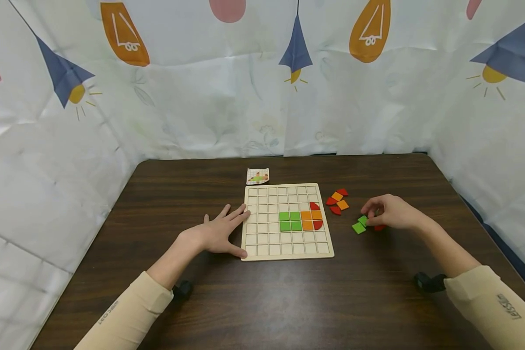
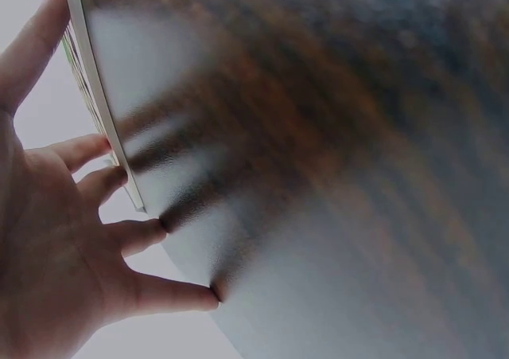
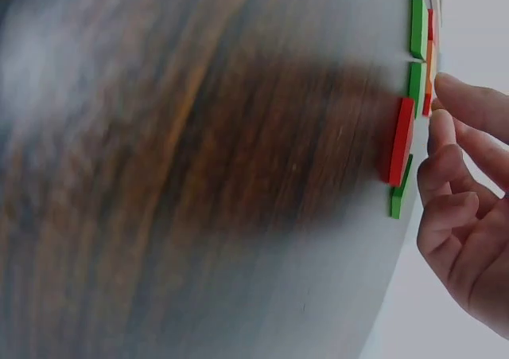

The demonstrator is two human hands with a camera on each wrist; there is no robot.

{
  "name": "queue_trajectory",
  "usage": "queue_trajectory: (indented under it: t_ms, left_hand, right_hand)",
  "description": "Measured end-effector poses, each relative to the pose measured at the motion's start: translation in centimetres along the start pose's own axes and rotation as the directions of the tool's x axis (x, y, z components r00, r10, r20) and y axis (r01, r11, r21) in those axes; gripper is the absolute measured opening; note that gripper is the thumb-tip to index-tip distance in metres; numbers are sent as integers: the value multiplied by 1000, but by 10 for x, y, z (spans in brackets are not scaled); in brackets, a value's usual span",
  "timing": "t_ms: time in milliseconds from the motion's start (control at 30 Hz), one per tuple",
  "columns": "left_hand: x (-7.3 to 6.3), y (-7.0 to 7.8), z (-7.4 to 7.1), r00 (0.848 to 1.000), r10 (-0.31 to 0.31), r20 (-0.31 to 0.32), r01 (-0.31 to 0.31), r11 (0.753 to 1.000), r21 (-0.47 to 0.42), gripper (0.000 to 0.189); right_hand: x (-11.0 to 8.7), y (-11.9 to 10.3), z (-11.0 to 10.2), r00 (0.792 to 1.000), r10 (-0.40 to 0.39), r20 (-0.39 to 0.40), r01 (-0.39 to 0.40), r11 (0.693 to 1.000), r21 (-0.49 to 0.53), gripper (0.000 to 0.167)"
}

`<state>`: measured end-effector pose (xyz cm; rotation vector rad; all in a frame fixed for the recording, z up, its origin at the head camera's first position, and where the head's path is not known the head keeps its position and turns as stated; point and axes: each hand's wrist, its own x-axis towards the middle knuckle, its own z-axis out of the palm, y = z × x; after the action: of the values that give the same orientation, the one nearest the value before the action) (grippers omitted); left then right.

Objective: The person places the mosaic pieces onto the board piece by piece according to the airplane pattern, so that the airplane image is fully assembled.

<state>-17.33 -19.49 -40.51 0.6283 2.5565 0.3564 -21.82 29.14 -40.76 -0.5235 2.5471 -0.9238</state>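
Observation:
My left hand lies spread at the left side of a pale wooden grid board, thumb at its lower left corner and fingertips at its edge. In the left wrist view two fingertips reach past the board's rim. On the grid, green squares, orange squares and two red quarter circles form a block. My right hand bends its fingers over a loose green square tile, fingertips right at it; I cannot tell if they grip it. Another green tile lies beside it.
A small pattern card lies behind the board. Loose red and orange tiles lie right of the board. A red piece shows under the right hand. White printed cloth hangs behind the dark wooden table.

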Motion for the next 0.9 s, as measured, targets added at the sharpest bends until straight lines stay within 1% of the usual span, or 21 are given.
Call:
queue_trajectory:
  t_ms: [267,567,900]
  left_hand:
    - [0,1,-1,1000,3,5,-3,1000,4,110]
    - [0,0,0,1000,2,5,-2,1000,-7,111]
    - [1,-1,0,1000,0,7,0,1000,-9,111]
  right_hand:
    - [1,2,0,1000,9,1,-9,1000,-25,21]
    - [6,-3,3,1000,2,-12,-4,996,-86,23]
    - [7,-3,3,1000,-8,-8,7,994,-105,22]
